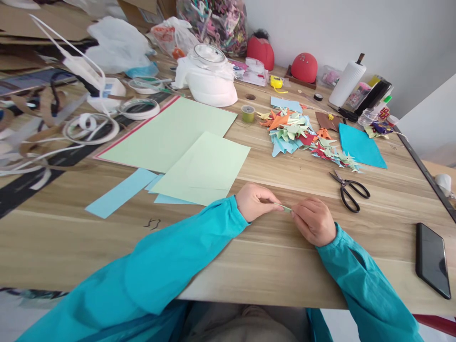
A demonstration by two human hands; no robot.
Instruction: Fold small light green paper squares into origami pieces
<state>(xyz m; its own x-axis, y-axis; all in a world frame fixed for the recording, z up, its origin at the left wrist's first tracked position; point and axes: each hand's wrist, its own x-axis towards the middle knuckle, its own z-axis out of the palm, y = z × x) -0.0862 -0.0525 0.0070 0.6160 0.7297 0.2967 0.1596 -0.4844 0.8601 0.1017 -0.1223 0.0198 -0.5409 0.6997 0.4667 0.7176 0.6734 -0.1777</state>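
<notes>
Left hand and right hand pinch a small pale-green paper piece over a wooden tabletop, near black-handled scissors.

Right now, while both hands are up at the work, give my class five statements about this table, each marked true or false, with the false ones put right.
1. The left hand and the right hand both pinch a small pale green strip. True.
2. The phone lies farther right than the scissors. True.
3. The right hand is gripping the scissors. False: they lie on the tabletop, apart from that hand.
4. The spool stands left of the pile of folded paper shapes. True.
5. That pile is all one colour. False: it mixes orange, green, blue and red.
</notes>
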